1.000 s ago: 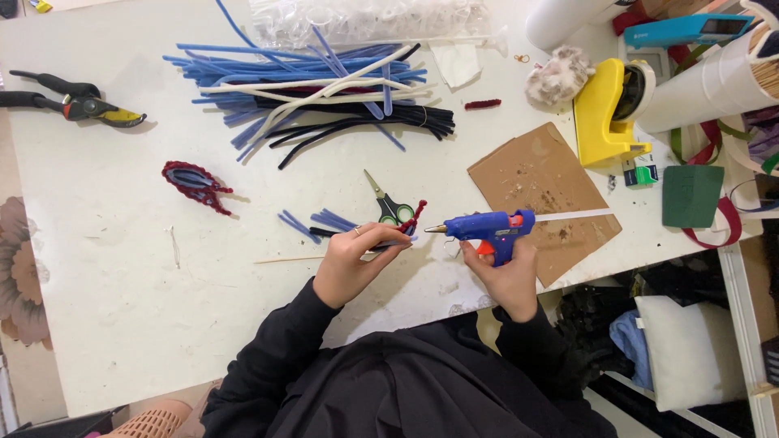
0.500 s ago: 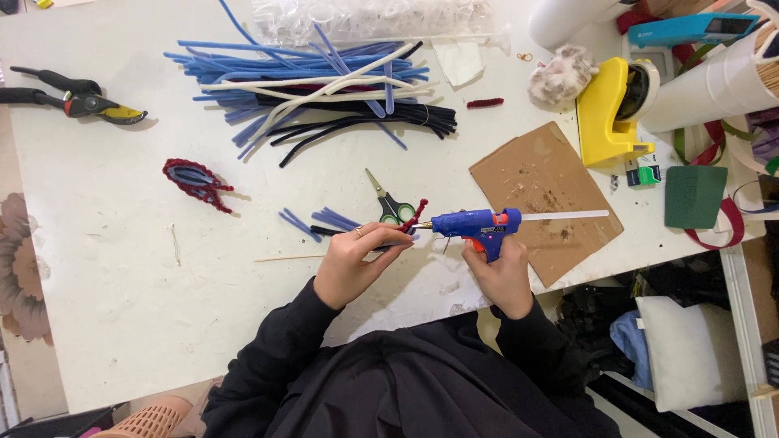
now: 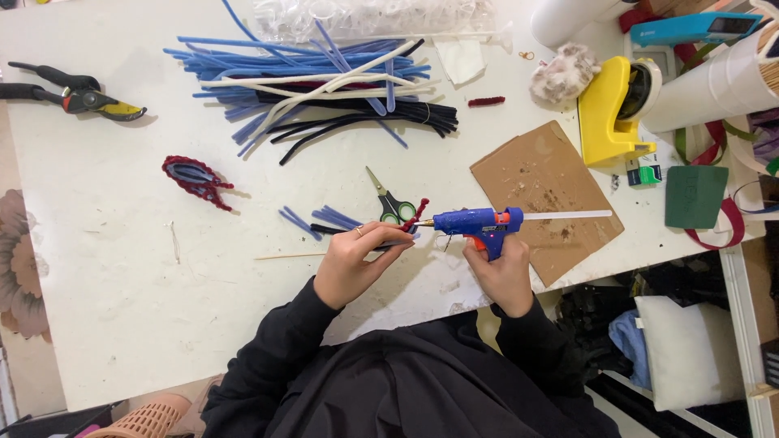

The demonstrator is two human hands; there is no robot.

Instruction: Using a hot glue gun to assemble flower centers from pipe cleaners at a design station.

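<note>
Head view, single entry. Blue plastic hot-glue gun (image 3: 477,221) with orange trigger and white glue stick projecting rearward: light, rigid, hot at the brass nozzle; best taken by the handle only. Right hand (image 3: 505,276) closed around that handle from below, nozzle aimed left. Dark red fuzzy pipe-cleaner piece (image 3: 415,214) on a thin wooden skewer (image 3: 288,256): very light, soft, bendable, easily crushed; best pinched near the stem. Left hand (image 3: 350,264) pinching it between thumb and fingertips (image 3: 388,233), work held just above the white table (image 3: 122,284), touching or nearly touching the nozzle. Green-handled scissors (image 3: 391,203) just beyond; brown cardboard sheet (image 3: 545,174) right.
</note>
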